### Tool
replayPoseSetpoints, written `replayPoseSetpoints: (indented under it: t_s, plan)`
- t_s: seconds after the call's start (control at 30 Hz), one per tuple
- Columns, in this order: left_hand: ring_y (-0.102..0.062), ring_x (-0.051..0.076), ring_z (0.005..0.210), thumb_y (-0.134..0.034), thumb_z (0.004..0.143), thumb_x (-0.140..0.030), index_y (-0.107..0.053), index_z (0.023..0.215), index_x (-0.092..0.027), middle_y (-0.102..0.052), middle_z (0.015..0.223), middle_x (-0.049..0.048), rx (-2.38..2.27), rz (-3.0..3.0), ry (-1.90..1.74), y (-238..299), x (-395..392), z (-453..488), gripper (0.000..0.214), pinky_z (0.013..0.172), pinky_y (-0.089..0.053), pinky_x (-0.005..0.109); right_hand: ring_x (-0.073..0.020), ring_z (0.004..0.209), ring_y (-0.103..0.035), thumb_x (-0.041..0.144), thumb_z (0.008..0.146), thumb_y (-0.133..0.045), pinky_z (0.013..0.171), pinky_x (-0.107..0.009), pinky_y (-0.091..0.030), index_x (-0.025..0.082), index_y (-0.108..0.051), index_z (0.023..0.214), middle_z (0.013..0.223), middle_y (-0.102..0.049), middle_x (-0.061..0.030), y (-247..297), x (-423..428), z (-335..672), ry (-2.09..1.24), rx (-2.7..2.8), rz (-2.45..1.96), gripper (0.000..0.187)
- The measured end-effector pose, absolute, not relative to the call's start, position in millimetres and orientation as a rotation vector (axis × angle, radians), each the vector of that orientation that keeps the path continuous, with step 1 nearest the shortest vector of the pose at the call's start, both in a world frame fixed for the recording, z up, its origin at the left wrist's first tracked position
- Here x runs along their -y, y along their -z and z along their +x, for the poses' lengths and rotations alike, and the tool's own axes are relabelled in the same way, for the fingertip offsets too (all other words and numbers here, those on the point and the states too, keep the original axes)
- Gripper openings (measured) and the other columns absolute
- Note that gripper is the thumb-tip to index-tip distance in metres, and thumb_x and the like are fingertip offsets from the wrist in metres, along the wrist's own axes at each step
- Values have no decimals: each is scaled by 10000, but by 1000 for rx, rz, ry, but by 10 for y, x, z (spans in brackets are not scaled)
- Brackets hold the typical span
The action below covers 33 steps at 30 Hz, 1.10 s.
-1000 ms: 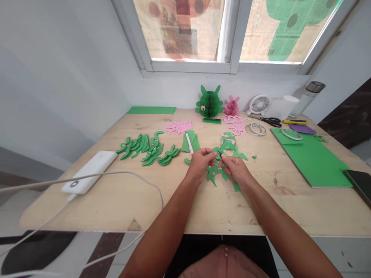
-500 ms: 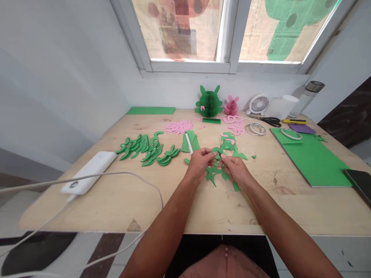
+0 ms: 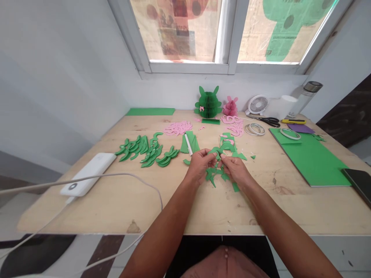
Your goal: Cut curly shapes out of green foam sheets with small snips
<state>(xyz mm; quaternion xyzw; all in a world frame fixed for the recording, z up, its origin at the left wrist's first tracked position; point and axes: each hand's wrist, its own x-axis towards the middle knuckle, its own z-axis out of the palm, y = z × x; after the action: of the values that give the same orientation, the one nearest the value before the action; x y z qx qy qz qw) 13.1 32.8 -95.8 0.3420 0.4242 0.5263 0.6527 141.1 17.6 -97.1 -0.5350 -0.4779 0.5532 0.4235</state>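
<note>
A small curved green paper piece is pinched between my two hands, just above the wooden table. My left hand has its thumb and fingers closed on the piece's left side. On the right side, the fingertips of my right hand are closed on it too. Green paper scraps lie beneath and around both hands. Behind my left hand a white pen rests on a folded green paper. Stacks of curved green cutouts spread out to the left.
Left, a white power bank trails a cable over the table edge. Pink cutouts, a green paper figure and a pink one are at the back. Rightward are scissors, tape rolls, green sheets and a phone.
The view has shifted very slightly. Both hands keep nearly the same pose on the green paper piece, and nothing on the table has visibly moved.
</note>
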Motion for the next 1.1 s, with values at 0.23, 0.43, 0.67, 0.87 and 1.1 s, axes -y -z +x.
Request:
replayPoseSetpoints:
  t_s: [0.23, 0.43, 0.67, 0.87, 1.1]
  plan:
    - [-511, 95, 472, -774, 523, -310, -581, 595, -156, -593, 530, -6, -971, 776, -1214, 968, -335, 121, 257, 509, -386, 233, -44, 315, -155, 601, 726, -572, 335, -210, -71, 160, -566, 590, 337, -276, 98, 987, -169, 1397, -1425, 1145, -1356, 462]
    - [-523, 98, 486, -764, 546, -292, -583, 608, -157, -600, 542, -7, -976, 775, -1241, 965, -321, 138, 234, 545, -422, 248, -35, 292, -148, 591, 747, -574, 318, -203, -71, 157, -572, 625, 346, -295, 103, 1059, -171, 1381, -1515, 1044, -1284, 451]
    - [-525, 98, 491, -767, 542, -307, -568, 604, -157, -594, 552, -7, -967, 768, -1248, 963, -322, 145, 257, 546, -429, 249, -32, 296, -158, 590, 737, -595, 315, -195, -87, 150, -578, 618, 348, -305, 98, 1047, -153, 1358, -1529, 1014, -1254, 456]
    - [-520, 95, 489, -761, 542, -293, -569, 608, -154, -587, 550, -9, -965, 766, -1247, 952, -318, 146, 246, 539, -428, 243, -34, 297, -154, 585, 738, -596, 316, -197, -80, 151, -579, 628, 345, -303, 101, 1055, -146, 1350, -1530, 998, -1246, 447]
    - [-519, 99, 483, -759, 538, -294, -570, 597, -156, -591, 544, -8, -964, 762, -1252, 953, -323, 151, 241, 532, -418, 251, -41, 302, -152, 591, 739, -586, 318, -204, -79, 155, -579, 626, 345, -306, 98, 1051, -144, 1347, -1523, 1006, -1251, 450]
